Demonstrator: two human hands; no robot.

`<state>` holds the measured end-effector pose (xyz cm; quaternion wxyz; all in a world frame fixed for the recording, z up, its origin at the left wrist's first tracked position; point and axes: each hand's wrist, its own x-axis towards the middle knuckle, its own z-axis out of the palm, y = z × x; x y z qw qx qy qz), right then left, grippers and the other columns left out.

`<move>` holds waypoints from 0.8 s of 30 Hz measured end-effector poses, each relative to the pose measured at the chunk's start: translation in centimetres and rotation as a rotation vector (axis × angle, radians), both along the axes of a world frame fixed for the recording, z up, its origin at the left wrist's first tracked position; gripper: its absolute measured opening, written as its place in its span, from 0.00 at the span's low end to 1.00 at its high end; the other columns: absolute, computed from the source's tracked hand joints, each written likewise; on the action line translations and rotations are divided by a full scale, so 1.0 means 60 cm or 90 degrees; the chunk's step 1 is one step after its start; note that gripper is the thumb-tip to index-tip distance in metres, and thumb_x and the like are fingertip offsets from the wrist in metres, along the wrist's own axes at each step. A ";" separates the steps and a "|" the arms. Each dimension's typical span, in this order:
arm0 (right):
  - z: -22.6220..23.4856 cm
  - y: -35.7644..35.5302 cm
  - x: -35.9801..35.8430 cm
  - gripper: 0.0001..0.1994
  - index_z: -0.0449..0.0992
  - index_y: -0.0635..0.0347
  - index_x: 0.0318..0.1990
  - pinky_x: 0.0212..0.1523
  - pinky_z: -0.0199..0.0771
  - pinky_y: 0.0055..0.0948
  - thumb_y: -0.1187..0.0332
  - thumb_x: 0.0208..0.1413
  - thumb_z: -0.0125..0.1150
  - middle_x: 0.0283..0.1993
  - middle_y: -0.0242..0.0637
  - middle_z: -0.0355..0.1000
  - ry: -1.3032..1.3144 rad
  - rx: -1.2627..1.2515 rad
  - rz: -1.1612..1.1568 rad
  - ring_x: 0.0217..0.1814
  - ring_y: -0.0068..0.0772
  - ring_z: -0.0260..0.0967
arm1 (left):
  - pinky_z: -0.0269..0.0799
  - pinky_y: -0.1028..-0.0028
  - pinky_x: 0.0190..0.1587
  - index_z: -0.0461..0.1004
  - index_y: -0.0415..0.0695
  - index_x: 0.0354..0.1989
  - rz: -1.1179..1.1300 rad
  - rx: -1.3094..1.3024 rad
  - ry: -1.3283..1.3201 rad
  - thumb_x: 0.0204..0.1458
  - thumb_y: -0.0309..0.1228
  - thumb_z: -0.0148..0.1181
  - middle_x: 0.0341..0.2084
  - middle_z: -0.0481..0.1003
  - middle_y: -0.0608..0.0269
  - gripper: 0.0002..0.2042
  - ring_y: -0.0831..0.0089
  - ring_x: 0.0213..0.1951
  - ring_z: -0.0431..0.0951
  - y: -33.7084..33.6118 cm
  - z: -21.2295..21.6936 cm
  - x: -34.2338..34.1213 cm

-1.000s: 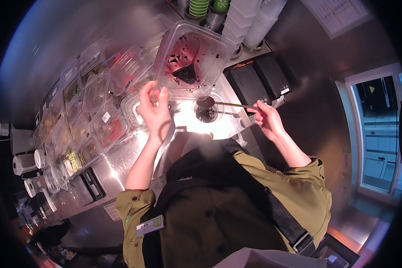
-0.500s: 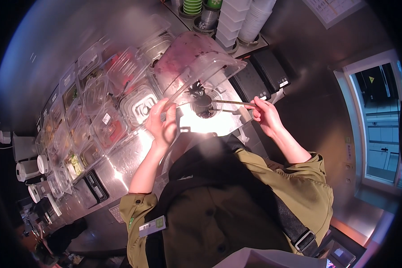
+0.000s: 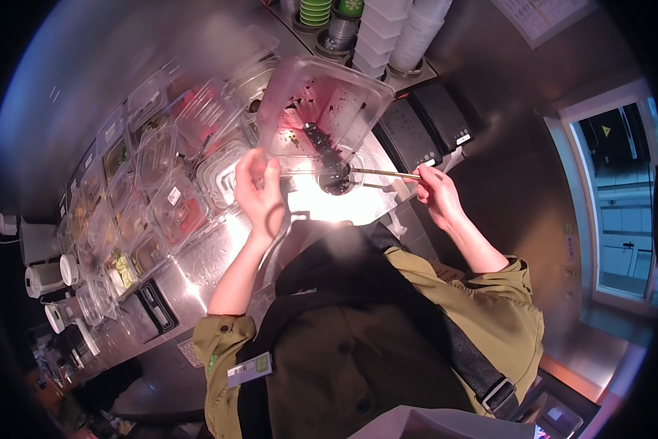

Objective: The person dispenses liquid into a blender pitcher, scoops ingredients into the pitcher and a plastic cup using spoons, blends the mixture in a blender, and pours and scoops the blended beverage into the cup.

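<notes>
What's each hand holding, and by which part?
The left hand holds the clear tub by its near-left corner; the right hand holds the spoon by its handle end.

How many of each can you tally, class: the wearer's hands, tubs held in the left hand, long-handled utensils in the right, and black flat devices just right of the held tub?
Hands: 2 (left hand, right hand)
Clear tub: 1
Long-handled utensil: 1
Black flat devices: 2
Total: 6
</notes>
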<state>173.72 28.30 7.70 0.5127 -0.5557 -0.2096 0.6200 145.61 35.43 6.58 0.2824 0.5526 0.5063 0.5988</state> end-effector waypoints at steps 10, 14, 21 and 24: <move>0.070 0.006 -0.028 0.05 0.69 0.62 0.26 0.26 0.68 0.27 0.71 0.44 0.57 0.28 0.37 0.69 -0.766 0.674 0.371 0.28 0.35 0.68 | 0.62 0.83 0.21 0.61 0.35 0.45 -0.050 -0.238 -0.302 0.48 0.24 0.51 0.19 0.67 0.66 0.15 0.81 0.18 0.68 0.129 -0.002 -0.053; 0.055 0.023 -0.013 0.04 0.69 0.62 0.27 0.26 0.66 0.24 0.71 0.47 0.54 0.25 0.35 0.68 -0.690 0.548 0.343 0.26 0.30 0.67 | 0.62 0.83 0.21 0.63 0.35 0.43 -0.127 -0.353 -0.254 0.45 0.23 0.54 0.20 0.67 0.67 0.15 0.81 0.18 0.66 0.212 -0.024 -0.101; 0.042 0.080 0.038 0.12 0.65 0.63 0.29 0.17 0.49 0.15 0.62 0.55 0.47 0.26 0.42 0.70 -0.073 0.119 0.041 0.15 0.14 0.49 | 0.61 0.84 0.19 0.66 0.36 0.42 -0.217 -0.432 -0.109 0.45 0.23 0.52 0.22 0.68 0.67 0.14 0.82 0.16 0.66 0.272 -0.039 -0.118; 0.035 0.131 0.018 0.13 0.65 0.63 0.29 0.17 0.49 0.16 0.61 0.54 0.47 0.28 0.43 0.69 0.019 0.124 -0.005 0.15 0.15 0.49 | 0.61 0.85 0.21 0.66 0.38 0.45 -0.330 -0.429 -0.028 0.45 0.25 0.54 0.22 0.67 0.71 0.16 0.84 0.19 0.66 0.290 -0.053 -0.119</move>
